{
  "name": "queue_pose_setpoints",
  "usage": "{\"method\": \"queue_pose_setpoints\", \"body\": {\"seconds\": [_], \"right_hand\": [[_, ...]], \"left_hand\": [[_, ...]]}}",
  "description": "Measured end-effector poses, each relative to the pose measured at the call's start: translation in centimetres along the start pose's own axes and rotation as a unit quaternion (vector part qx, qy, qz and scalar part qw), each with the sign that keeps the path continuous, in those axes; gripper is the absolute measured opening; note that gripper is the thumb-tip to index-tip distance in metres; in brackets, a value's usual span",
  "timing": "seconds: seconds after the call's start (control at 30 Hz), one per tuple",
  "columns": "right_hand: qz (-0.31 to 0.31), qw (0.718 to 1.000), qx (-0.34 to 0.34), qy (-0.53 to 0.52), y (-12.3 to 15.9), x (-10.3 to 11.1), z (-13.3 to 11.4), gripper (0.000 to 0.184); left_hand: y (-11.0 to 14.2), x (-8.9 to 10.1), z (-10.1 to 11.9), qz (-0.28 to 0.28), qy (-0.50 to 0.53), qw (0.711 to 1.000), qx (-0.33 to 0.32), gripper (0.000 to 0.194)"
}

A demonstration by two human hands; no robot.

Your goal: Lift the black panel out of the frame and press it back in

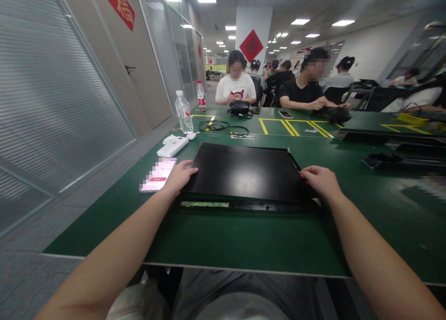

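A flat black screen panel [245, 171] lies on the green table [226, 238] in front of me. A thin strip with a green circuit board [204, 204] shows along its near edge. My left hand [179, 176] grips the panel's left edge, fingers curled over it. My right hand [320, 180] grips the right edge the same way. Both forearms reach in from the bottom of the view.
A lit phone [159, 174] lies just left of my left hand. Further back stand a white device [172, 146], two water bottles [183, 112], black cables [223, 126] and another phone [285, 114]. More dark panels [386, 136] lie at right. Two people sit across the table.
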State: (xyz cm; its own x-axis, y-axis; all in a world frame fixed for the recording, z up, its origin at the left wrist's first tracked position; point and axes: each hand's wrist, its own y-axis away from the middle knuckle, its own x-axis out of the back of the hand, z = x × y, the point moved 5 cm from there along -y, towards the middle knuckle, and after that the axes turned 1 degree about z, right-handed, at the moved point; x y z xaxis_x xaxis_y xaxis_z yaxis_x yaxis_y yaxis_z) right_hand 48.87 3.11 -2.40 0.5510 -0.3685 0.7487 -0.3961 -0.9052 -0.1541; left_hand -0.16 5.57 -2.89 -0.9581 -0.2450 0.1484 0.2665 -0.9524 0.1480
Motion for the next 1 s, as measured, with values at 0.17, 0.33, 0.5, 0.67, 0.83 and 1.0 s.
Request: {"method": "queue_pose_setpoints", "body": {"seconds": [0.17, 0.33, 0.5, 0.67, 0.83, 1.0], "right_hand": [[0.007, 1.000, -0.002, 0.001, 0.0, 0.0, 0.1, 0.027], [0.010, 1.000, -0.003, -0.005, -0.1, 0.0, 0.3, 0.026], [0.001, 1.000, -0.001, -0.008, -0.1, 0.0, 0.3, 0.025], [0.009, 1.000, 0.005, 0.001, 0.1, 0.2, 0.0, 0.024], [0.001, 1.000, -0.006, 0.004, 0.2, 0.3, -0.3, 0.024], [0.000, 1.000, -0.013, -0.028, 0.1, 0.2, 0.1, 0.024]], "left_hand": [[-0.1, 0.1, 0.0, -0.005, -0.009, 1.000, -0.006, 0.046], [0.3, 0.3, 0.6, -0.006, -0.013, 1.000, -0.015, 0.042], [0.3, 0.9, 1.4, 0.010, -0.004, 0.999, -0.052, 0.029], [-0.7, 1.4, 0.9, 0.008, -0.054, 0.995, -0.088, 0.032], [-1.4, 1.9, 0.7, 0.023, -0.196, 0.968, -0.155, 0.031], [-1.9, 1.6, 0.3, -0.004, -0.267, 0.948, -0.175, 0.032]]}}
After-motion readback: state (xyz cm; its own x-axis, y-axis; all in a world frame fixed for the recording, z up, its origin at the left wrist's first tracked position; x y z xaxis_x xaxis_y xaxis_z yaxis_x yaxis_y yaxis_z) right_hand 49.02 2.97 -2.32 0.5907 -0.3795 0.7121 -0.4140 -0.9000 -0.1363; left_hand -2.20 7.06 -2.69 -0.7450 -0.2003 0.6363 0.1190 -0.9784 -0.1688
